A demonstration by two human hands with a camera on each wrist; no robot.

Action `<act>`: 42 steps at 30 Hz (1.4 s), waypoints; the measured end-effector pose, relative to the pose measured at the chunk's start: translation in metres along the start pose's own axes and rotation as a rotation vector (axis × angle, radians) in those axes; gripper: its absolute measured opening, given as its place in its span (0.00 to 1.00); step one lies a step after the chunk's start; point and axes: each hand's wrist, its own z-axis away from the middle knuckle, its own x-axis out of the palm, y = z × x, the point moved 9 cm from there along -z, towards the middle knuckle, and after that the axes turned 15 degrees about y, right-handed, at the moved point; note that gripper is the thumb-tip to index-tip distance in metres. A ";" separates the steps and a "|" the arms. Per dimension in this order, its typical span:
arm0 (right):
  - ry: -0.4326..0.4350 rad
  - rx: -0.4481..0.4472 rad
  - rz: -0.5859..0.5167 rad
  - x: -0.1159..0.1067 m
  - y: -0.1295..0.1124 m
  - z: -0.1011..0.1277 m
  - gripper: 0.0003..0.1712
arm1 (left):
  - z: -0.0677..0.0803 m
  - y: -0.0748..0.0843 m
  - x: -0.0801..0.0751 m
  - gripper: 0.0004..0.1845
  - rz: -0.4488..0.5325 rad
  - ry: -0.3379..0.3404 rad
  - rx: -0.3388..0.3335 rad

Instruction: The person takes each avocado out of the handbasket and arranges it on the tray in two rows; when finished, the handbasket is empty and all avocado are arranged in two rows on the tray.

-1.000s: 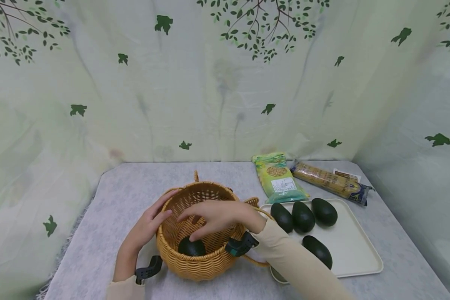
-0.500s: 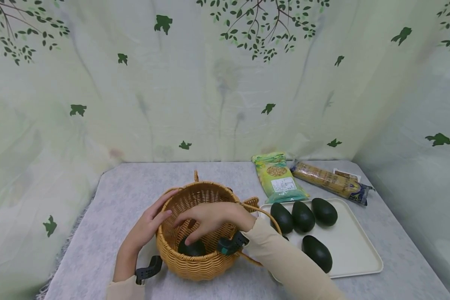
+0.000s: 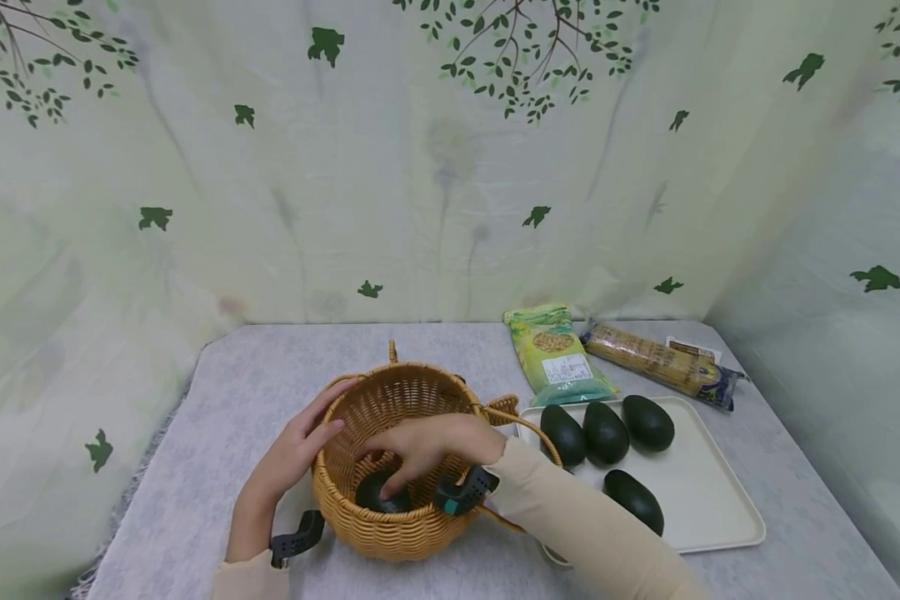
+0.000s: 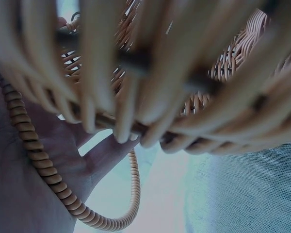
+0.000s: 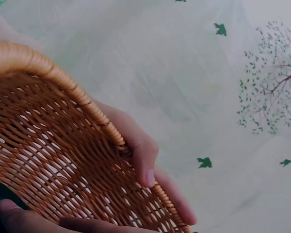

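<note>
Since a second ago the right hand point(image 3: 427, 446) has sunk deeper into the wicker basket point(image 3: 401, 525), and its grip now curls over the dark avocado point(image 3: 378, 493) lying on the basket floor near the desk's front edge, fingertips on the fruit, though whether they pinch it or only rest there I cannot tell. Opposite it, the left hand point(image 3: 296, 454) curls thumb and fingers over the basket's left rim, steadying it. One avocado looks delivered, while four avocados point(image 3: 606, 433) wait on the white tray point(image 3: 720, 517) toward the desk's right edge, two snack packets point(image 3: 562, 357) behind them.
</note>
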 end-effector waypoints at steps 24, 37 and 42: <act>0.053 0.103 0.015 -0.006 0.008 0.005 0.21 | -0.001 0.000 0.001 0.29 -0.013 0.004 -0.004; -0.039 0.069 0.017 0.002 0.005 0.006 0.22 | -0.001 0.000 0.000 0.30 -0.033 0.012 0.009; -0.022 0.112 0.046 0.002 0.011 0.007 0.26 | -0.001 0.000 0.000 0.30 -0.036 0.011 0.012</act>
